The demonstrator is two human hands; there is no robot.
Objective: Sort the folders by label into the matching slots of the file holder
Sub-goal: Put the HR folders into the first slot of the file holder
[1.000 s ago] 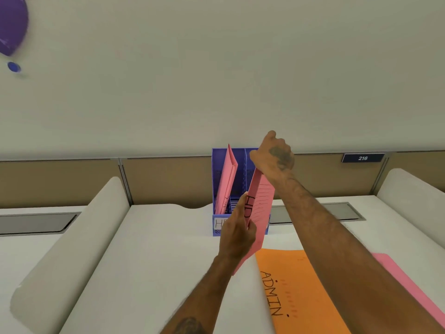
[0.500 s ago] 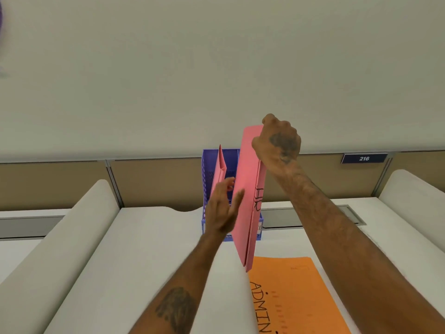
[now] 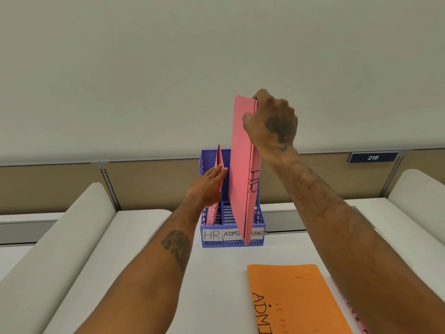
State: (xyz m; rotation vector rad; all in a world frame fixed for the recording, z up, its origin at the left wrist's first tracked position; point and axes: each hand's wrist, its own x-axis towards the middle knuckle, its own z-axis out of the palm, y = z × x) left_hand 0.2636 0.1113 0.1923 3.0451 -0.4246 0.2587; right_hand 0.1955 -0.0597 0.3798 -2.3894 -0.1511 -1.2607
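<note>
The right hand [image 3: 271,124] pinches the top edge of a pink folder [image 3: 242,169] marked HR, thumb on the near face and fingers curled behind, so the folder hangs with its long axis nearly upright and its lower corner dipping in front of the blue file holder [image 3: 258,219]. That corner sits over the middle and right labels, ADMIN and a partly hidden one ending in ANCE, while the HR slot is the leftmost, so the folder appears to need a shift to the person's left before it goes down. The left hand [image 3: 208,186] is nearer that slot: open, fingers spread and extended, it rests against a second pink folder [image 3: 218,160] already standing in the HR slot, seemingly pressing it aside to clear room. The held folder looks thin, flat and stiff enough to hang straight. An orange folder [image 3: 296,302] lettered ADMIN lies flat on the white desk [image 3: 216,285], near the person, below the right forearm, with a pink edge showing beneath it
</note>
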